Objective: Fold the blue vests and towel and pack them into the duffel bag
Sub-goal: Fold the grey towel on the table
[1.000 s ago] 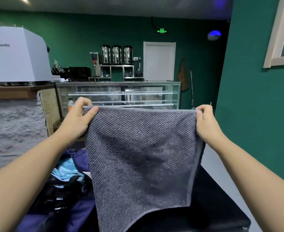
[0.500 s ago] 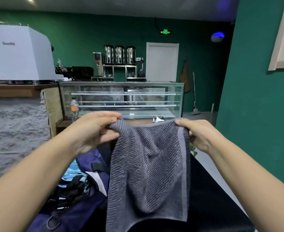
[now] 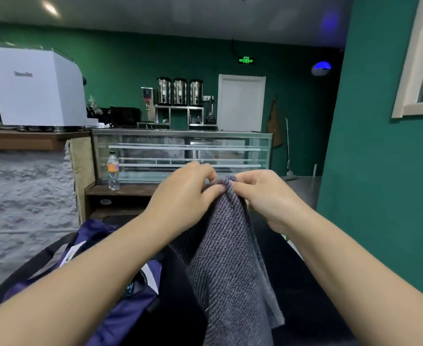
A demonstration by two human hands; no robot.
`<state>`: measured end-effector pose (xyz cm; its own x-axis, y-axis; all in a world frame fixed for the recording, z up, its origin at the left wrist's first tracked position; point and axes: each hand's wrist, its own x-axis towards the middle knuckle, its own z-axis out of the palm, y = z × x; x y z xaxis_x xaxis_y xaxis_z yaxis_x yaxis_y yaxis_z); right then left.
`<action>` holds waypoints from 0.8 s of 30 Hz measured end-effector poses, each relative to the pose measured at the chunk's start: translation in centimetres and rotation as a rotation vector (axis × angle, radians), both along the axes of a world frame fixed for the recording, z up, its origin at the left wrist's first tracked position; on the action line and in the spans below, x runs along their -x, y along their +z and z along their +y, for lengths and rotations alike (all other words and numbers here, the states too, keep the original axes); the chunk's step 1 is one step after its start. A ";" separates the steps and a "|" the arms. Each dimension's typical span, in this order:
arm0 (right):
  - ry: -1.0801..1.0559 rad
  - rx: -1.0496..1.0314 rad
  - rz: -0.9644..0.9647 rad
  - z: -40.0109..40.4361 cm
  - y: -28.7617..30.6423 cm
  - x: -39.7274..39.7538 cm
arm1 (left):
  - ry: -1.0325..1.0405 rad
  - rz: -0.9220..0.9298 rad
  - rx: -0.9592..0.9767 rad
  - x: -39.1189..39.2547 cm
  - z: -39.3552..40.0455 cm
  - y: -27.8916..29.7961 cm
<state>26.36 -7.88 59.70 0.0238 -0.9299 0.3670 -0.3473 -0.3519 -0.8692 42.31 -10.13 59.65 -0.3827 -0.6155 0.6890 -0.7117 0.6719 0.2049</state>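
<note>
Your left hand (image 3: pixel 183 196) and right hand (image 3: pixel 265 196) meet in front of your chest, each pinching the top edge of the grey ribbed cotton towel (image 3: pixel 228 265) between thumb and curled fingers (image 3: pixel 211 189). The two pinched corners touch, so the towel hangs doubled lengthwise in a narrow fold, its lower end falling over the dark black table (image 3: pixel 305 295) and running out of the bottom of the view. Just to the left of the hanging towel, under your left forearm, lies the navy-blue fabric duffel bag (image 3: pixel 125 313) with its black strap (image 3: pixel 30 268) looping out to the left; light-blue cloth shows at its opening, too little of it to tell what it is. Beyond your hands stands a glass display case (image 3: pixel 180 151), with a clear plastic bottle with an orange label (image 3: pixel 113 171) on the wooden ledge beside it. A white boxy machine (image 3: pixel 35 88) sits on the counter at far left.
</note>
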 end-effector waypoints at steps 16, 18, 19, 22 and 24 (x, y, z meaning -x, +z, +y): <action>-0.269 0.107 0.433 -0.3 -0.9 3.3 | 0.082 -0.654 -0.265 -5.6 -3.7 1.1; -0.422 0.198 0.430 -0.9 -1.7 3.4 | 0.063 -0.667 -0.078 -4.9 -3.2 2.5; -0.449 0.193 0.426 -1.1 -1.9 3.5 | 0.035 -0.656 -0.052 -4.5 -3.1 2.9; -0.430 0.085 0.476 -1.8 -2.5 3.9 | -0.127 -0.530 -0.207 -4.3 -2.9 2.6; -0.417 0.091 0.426 -2.0 -2.8 4.5 | -0.194 -0.361 -0.236 -4.3 -3.0 2.0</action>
